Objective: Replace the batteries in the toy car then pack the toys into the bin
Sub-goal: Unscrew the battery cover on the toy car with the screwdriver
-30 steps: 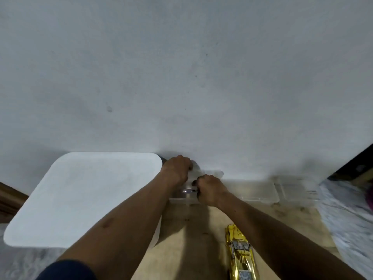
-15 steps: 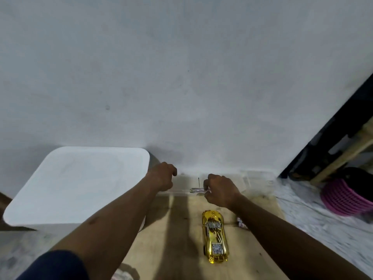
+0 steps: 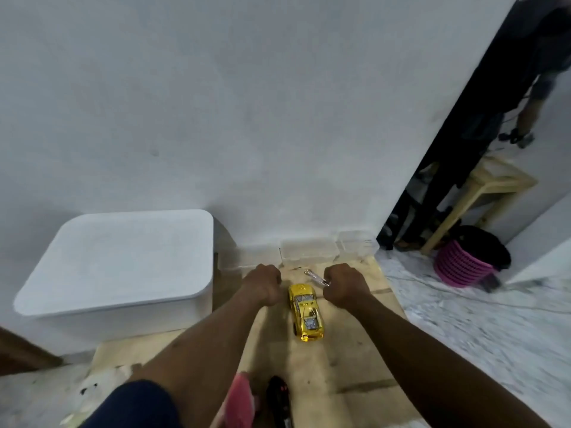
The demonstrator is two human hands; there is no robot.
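A shiny gold toy car (image 3: pixel 306 313) stands on its wheels on the brown board (image 3: pixel 349 359) on the floor, nose toward the wall. My left hand (image 3: pixel 262 285) is curled into a fist just left of the car's front, and nothing shows in it. Just right of the car's front, my right hand (image 3: pixel 346 285) grips a clear-handled screwdriver (image 3: pixel 315 277), whose free end points up and left above the car's nose. The white bin (image 3: pixel 117 261) stands at the left with its lid on.
Clear plastic boxes (image 3: pixel 309 250) sit against the wall behind my hands. A pink toy (image 3: pixel 241 396) and a black toy (image 3: pixel 278 396) lie near the bottom edge. At the right are a pink basket (image 3: pixel 460 264), a wooden stool (image 3: pixel 482 193) and a person standing.
Both hands have pulled back from the clear boxes at the wall to either side of the car's front. My right hand has brought the screwdriver along. The view has tilted down.
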